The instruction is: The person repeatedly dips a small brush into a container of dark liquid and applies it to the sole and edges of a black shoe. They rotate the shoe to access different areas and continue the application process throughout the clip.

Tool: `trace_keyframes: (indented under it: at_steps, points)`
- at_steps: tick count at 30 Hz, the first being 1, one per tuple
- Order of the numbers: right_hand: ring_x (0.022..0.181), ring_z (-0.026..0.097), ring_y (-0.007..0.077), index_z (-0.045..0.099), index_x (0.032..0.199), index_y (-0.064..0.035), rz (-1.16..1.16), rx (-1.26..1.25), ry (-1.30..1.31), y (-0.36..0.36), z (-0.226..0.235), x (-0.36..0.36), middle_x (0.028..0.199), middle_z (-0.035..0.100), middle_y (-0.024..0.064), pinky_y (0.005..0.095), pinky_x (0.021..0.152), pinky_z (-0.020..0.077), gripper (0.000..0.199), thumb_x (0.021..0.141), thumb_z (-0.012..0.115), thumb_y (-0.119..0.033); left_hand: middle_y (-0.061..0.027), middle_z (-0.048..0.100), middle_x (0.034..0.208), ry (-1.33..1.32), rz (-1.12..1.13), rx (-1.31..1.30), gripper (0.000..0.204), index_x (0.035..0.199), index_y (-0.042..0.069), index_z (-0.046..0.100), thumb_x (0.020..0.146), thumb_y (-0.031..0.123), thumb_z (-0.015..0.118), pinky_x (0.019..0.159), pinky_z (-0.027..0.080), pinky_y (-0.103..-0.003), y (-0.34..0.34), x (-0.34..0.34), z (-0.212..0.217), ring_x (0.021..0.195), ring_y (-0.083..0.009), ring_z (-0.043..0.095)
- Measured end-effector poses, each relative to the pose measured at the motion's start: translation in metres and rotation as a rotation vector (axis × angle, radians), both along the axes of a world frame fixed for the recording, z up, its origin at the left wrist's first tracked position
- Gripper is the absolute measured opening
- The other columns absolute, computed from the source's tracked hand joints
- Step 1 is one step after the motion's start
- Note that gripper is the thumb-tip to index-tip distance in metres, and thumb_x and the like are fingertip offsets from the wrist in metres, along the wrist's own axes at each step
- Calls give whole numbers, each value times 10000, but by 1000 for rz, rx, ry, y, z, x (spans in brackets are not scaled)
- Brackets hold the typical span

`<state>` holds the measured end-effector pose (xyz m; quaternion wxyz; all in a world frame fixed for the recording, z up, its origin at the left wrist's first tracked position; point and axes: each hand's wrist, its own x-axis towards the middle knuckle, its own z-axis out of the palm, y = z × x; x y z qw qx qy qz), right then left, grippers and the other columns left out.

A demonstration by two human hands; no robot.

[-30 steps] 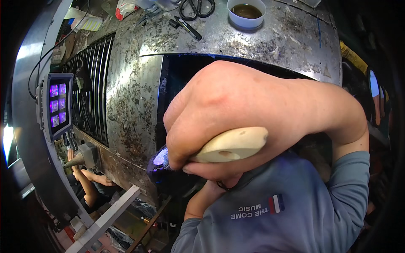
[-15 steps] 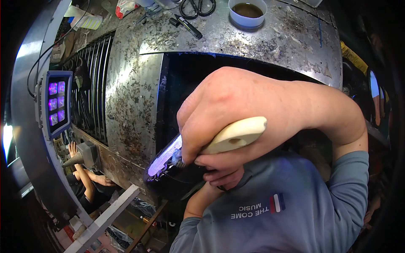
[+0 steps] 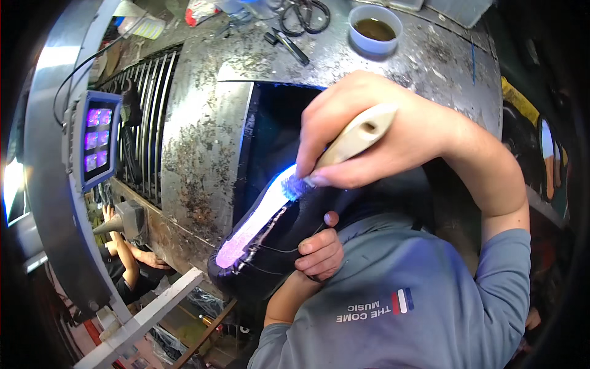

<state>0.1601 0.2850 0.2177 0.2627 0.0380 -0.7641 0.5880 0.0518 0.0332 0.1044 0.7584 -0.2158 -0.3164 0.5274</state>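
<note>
My right hand (image 3: 375,132) grips a brush with a flat cream handle (image 3: 362,132) that has a hole near its end. Its dark bristles (image 3: 295,186) touch a long strip (image 3: 252,224) glowing white and violet along a black, shoe-like piece (image 3: 258,277). Fingers curled, my left hand (image 3: 319,253) holds the near side of this black piece, below the brush. Thin loose threads stick out beside the strip. The far end of the black piece is hidden under my right hand and lost in shadow.
A lamp with violet lights (image 3: 98,140) faces in from the left. On the worn metal bench (image 3: 196,154) are a bowl of brown liquid (image 3: 375,34), black-handled scissors (image 3: 304,18) and a marker (image 3: 292,49). At lower left show another person's hands (image 3: 147,257) and a pale bar (image 3: 144,317).
My right hand has moved the brush up and right along the strip, baring more of the glowing area. More of my left hand shows. The view has shifted a little.
</note>
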Motion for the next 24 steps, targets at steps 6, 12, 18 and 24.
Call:
trace_keyframes:
  at_steps: [6,12,18,24]
  points:
    - [904,714,152,761,1053,-5,-338,22,1,6,8,16,977,761,89,290,816,559,246,873,804,-167,-246,647,1195,954,-29,-444,734,1507,6,396,997,511,553,819,560,-488,-20,-106,46,1019,-365,674]
    - [914,712,189,741,1145,-15,-447,-13,-42,1,0,39,1000,752,114,311,818,554,308,876,779,-161,-195,666,1282,2088,12,-497,774,1417,-70,485,844,342,803,1057,525,-436,-5,-199,126,1168,-304,675]
    - [858,717,207,744,1121,-7,-469,-24,-93,1,-13,53,949,754,112,322,778,549,317,845,780,-158,-125,722,1115,2808,-32,-844,623,1263,-43,618,743,173,884,905,559,-328,47,-312,148,952,-196,704]
    - [829,738,242,753,1045,-11,-533,-60,-158,0,-21,59,948,768,123,337,752,562,277,802,789,-140,-132,686,1135,2774,145,-994,727,1359,-36,494,809,256,869,768,588,-317,120,-414,117,871,-207,718]
